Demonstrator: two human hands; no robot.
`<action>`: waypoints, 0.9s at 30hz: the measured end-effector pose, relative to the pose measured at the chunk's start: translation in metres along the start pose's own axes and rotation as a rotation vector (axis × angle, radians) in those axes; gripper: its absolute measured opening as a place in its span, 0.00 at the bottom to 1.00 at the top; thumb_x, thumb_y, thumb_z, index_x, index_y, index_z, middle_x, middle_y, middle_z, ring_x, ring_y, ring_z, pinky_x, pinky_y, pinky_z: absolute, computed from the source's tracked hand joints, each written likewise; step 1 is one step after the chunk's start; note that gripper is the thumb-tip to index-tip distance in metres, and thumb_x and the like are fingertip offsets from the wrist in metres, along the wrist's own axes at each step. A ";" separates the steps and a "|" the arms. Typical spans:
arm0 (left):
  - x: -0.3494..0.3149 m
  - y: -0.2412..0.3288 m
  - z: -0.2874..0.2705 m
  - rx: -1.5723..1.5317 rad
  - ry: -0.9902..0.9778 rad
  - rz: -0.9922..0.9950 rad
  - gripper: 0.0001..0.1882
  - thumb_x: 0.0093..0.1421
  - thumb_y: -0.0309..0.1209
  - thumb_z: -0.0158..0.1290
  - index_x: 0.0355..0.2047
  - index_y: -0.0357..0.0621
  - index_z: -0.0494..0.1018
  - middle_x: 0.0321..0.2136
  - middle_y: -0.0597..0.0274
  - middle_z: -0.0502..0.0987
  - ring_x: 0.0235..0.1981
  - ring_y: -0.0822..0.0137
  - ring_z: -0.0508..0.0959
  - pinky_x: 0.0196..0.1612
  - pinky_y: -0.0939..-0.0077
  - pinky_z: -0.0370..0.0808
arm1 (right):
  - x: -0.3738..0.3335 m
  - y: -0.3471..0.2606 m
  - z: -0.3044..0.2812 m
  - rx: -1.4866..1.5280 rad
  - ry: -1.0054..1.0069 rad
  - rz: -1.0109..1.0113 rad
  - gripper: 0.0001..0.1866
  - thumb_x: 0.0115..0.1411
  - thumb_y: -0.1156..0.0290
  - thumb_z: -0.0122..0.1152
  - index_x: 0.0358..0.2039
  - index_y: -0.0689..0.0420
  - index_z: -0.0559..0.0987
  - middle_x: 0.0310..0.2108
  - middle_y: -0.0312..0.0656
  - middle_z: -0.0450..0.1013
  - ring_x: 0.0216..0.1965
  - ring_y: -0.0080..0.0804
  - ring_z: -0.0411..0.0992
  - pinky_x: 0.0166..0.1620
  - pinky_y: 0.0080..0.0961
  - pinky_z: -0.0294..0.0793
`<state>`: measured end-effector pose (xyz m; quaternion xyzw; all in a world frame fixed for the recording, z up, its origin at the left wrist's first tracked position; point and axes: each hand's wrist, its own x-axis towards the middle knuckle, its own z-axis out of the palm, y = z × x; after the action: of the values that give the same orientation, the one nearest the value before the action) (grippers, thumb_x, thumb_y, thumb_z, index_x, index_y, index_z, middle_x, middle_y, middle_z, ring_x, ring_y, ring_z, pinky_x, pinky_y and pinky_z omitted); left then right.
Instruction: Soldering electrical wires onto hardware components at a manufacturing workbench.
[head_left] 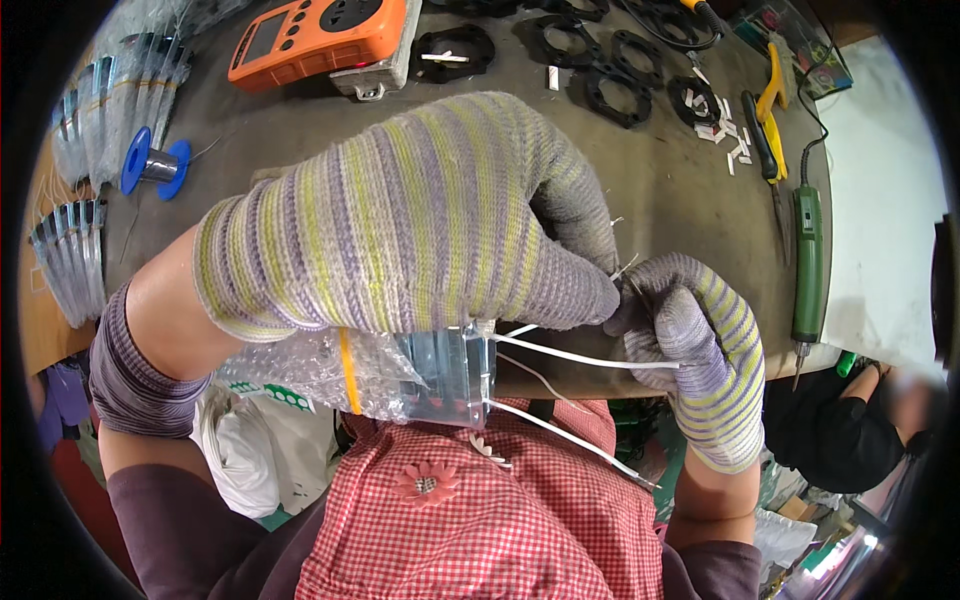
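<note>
My left hand (400,220), in a grey, yellow and purple striped glove, reaches over the table with thumb and forefinger pinched on a thin wire end (625,268). Meeting it there, my gloved right hand (705,350) is closed, with a white wire (590,357) running into its fingers. The exact grip at the fingertips is partly hidden. Beneath my left forearm lies a bubble-wrapped bundle (380,375) with a yellow band (349,370) round it and a clear, bluish end (455,375). White wires come out of that end, and another white wire (560,437) hangs loose towards my apron.
An orange multimeter (310,40) and several black rings (565,42) lie at the back. White tube bits (728,130), yellow-handled pliers (768,120) and a green soldering iron (808,260) are on the right. Left are a solder spool (157,165) and wrapped parts (75,255). Another person (835,425) sits far right.
</note>
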<state>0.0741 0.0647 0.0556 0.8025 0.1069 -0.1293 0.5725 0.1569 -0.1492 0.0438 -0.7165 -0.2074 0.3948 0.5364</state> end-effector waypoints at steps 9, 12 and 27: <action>0.001 0.002 0.000 0.052 -0.050 -0.001 0.09 0.48 0.32 0.66 0.26 0.40 0.81 0.22 0.65 0.75 0.25 0.73 0.74 0.30 0.77 0.69 | 0.000 0.005 0.000 -0.044 -0.009 -0.098 0.14 0.67 0.63 0.54 0.39 0.62 0.78 0.29 0.36 0.75 0.29 0.18 0.68 0.34 0.17 0.69; 0.000 0.004 -0.001 0.046 -0.072 0.004 0.08 0.49 0.32 0.65 0.25 0.40 0.81 0.22 0.66 0.75 0.25 0.74 0.74 0.29 0.78 0.69 | -0.001 0.008 0.001 -0.126 -0.017 -0.249 0.13 0.68 0.64 0.53 0.39 0.62 0.77 0.27 0.36 0.74 0.28 0.18 0.68 0.32 0.17 0.68; 0.045 -0.007 -0.018 0.266 -0.387 -0.038 0.17 0.52 0.38 0.62 0.38 0.40 0.81 0.30 0.60 0.83 0.31 0.73 0.80 0.35 0.79 0.75 | -0.021 0.032 0.002 -0.115 0.137 0.072 0.13 0.67 0.62 0.53 0.42 0.60 0.76 0.27 0.35 0.73 0.25 0.18 0.66 0.29 0.17 0.66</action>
<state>0.1155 0.0846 0.0403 0.8289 -0.0080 -0.3045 0.4692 0.1392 -0.1737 0.0212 -0.7784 -0.1666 0.3515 0.4927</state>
